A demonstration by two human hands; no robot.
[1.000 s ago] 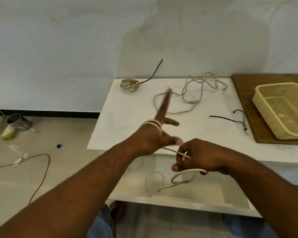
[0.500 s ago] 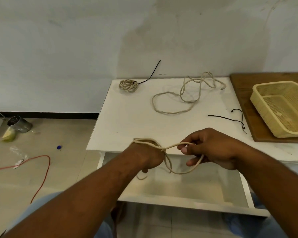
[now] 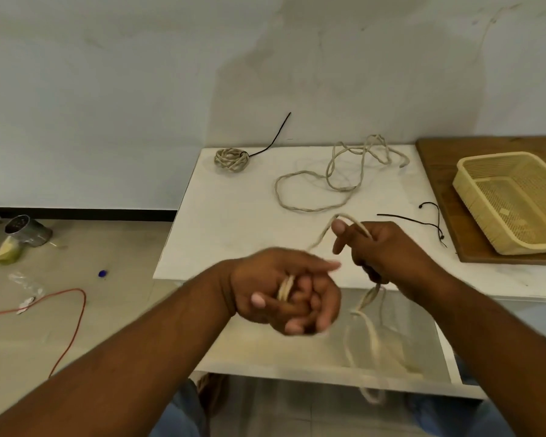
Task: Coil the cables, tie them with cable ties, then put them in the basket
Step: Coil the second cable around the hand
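Note:
A beige cable (image 3: 368,323) is wound in loops round my left hand (image 3: 284,291), whose fingers curl over the loops at the table's front edge. My right hand (image 3: 382,247) grips the same cable a little to the right; a strand arches over its fingers and the rest hangs down into the open drawer. A loose beige cable (image 3: 331,181) sprawls on the white table (image 3: 227,222). A coiled cable (image 3: 231,159) tied with a black tie lies at the back left. A black cable tie (image 3: 423,220) lies near the yellow basket (image 3: 514,200).
The basket stands on a wooden board (image 3: 438,171) at the table's right. An open white drawer (image 3: 297,351) is under my hands. On the floor to the left are a red cord (image 3: 73,320), a metal can (image 3: 26,230) and small litter.
My left hand has turned over with the loops round it and shifted right. My right hand has risen over the table, pulling the strand up, and the slack cable now hangs lower into the drawer.

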